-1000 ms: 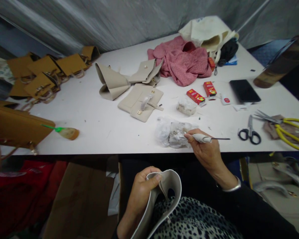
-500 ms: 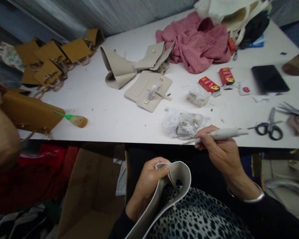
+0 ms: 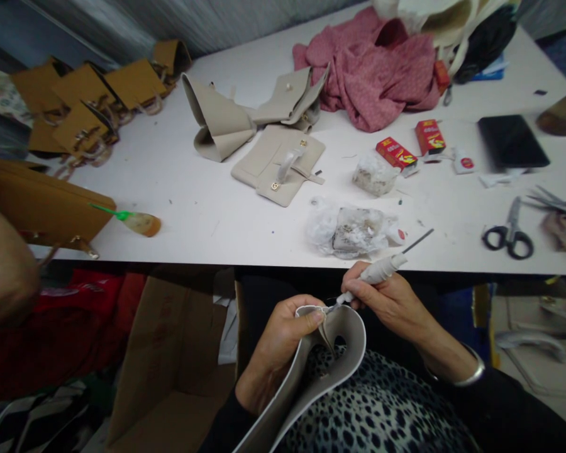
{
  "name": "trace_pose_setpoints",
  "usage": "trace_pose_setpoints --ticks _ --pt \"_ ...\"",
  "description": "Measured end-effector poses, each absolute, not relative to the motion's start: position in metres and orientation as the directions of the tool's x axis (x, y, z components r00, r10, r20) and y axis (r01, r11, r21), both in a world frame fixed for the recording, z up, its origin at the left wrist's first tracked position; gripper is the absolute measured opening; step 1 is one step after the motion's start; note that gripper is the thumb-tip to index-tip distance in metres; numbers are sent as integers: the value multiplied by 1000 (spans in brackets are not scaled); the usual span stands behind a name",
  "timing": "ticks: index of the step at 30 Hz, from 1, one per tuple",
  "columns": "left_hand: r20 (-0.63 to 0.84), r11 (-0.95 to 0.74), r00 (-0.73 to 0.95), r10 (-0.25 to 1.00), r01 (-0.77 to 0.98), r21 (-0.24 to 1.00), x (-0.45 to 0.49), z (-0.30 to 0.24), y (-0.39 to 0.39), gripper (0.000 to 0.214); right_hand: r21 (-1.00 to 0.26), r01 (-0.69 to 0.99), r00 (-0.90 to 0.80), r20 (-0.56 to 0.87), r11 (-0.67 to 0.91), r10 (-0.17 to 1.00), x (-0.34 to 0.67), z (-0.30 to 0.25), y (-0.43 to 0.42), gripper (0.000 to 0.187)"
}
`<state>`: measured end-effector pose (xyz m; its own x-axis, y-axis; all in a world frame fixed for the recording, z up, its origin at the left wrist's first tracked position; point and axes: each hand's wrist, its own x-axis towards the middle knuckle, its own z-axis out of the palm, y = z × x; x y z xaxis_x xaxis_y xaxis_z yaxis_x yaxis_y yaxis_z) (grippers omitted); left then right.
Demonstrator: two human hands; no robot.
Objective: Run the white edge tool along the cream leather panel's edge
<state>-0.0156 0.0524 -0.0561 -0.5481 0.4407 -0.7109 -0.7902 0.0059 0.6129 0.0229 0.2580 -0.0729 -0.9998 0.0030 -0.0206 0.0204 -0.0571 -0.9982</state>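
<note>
My left hand (image 3: 280, 343) pinches the top edge of a beige leather bag piece (image 3: 353, 346), thumb on the inside of a fold. The piece curls into a loop above my lap, and its lower part runs out of view. In my right hand (image 3: 399, 305) is an awl-like tool (image 3: 381, 269) with a white wrapped handle and a thin metal rod sticking out of its back end. Its front tip meets the leather edge right beside my left thumb. Just behind, on the table, a stained block (image 3: 358, 229) lies in clear plastic.
On the white table (image 3: 207, 233) lie beige bag parts (image 3: 280, 163), red boxes (image 3: 396, 155), black-handled scissors (image 3: 508, 236), a dark tablet (image 3: 513, 141) and a pink cloth (image 3: 368, 69). A green-tipped bottle (image 3: 141, 223) stands out at left, near another person's arm (image 3: 4, 258) and a brown bag (image 3: 51, 201).
My right hand has moved left and down from over the table edge, bringing the tool's tip to the leather. The tool now slants. My left hand keeps its grip.
</note>
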Motion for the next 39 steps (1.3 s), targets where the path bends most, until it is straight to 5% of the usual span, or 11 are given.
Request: trace_pose_setpoints --ticks 15,19,22,26,28,31,35,39 --pt "-658 -27 -637 401 -727 686 -9 -64 54 43 -990 -109 -994 111 88 22 29 -76 253 23" --pt "-649 -47 -644 405 -723 689 -9 -64 51 42 -929 -314 -943 281 194 -180 32 -71 262 23" --pt "-630 -58 -651 423 -713 699 -8 -64 48 40 -763 -542 -823 395 354 -408 38 -59 270 14" --pt "-606 -62 -647 463 -705 706 -4 -65 47 37 -567 -648 -753 374 509 -541 49 -41 274 13" --pt "-592 -78 -660 463 -695 715 -2 -64 46 36 -603 -631 -772 428 488 -470 55 -37 275 15" --pt "-560 -85 -705 435 -651 754 3 -60 44 33 -726 -514 -854 482 457 -194 65 -39 273 15" --pt "-536 -27 -735 415 -599 800 10 -50 42 32 -880 -279 -923 357 385 146 85 -49 258 18" --pt "-510 10 -775 374 -546 838 16 -44 39 34 -957 -213 -920 265 197 289 98 -53 236 23"
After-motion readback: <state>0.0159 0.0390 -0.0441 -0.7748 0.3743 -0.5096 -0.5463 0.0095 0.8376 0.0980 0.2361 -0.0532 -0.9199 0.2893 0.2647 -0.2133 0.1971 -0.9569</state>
